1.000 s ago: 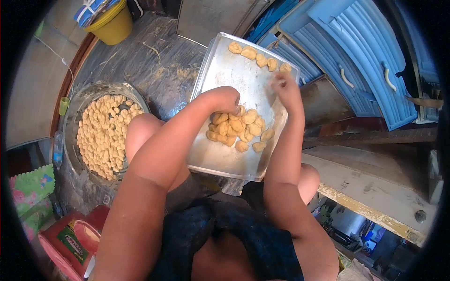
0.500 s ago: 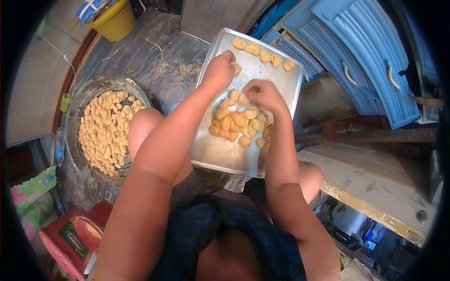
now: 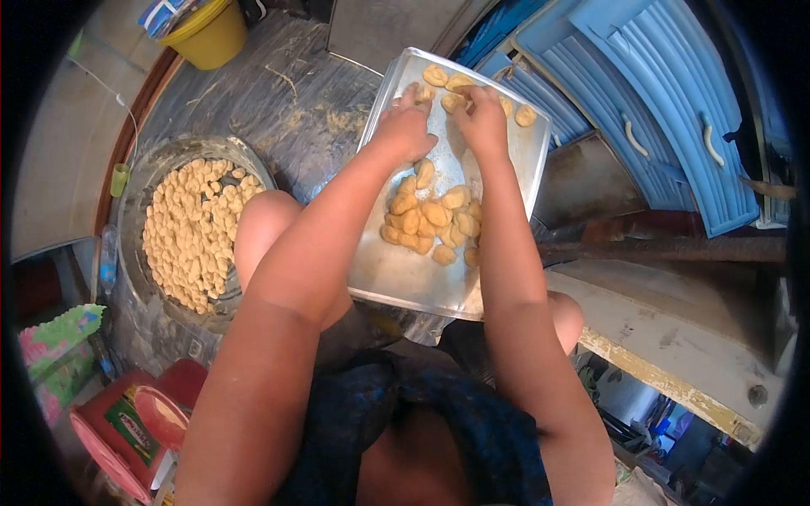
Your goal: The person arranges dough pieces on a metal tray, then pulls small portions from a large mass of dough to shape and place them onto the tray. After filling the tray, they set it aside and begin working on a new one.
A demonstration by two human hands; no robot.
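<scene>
A metal baking tray (image 3: 405,278) rests between my knees. Near its far left corner, my left hand (image 3: 405,128) is open, thumb apart, with fingertips against a dough piece (image 3: 425,91). To its right, the curled fingers of my right hand (image 3: 483,122) grip another tan dough piece (image 3: 452,103). Along the far edge lies a row of similar pieces, partly hidden by my right hand; one dough piece (image 3: 525,115) is at its right end. Below my hands sits a loose dough pile (image 3: 429,218), its right side partly covered by my right forearm.
A round basin (image 3: 253,160) full of dough pieces stands on the floor at my left. Farther off is a yellow bucket (image 3: 207,38). Red containers (image 3: 110,438) stand lower left. Blue cabinet doors (image 3: 666,110) and a worn wooden ledge (image 3: 666,325) are on the right.
My right hand has moved from the pile to the far row with a dough piece. My left hand has opened, leaving its piece near the far left corner.
</scene>
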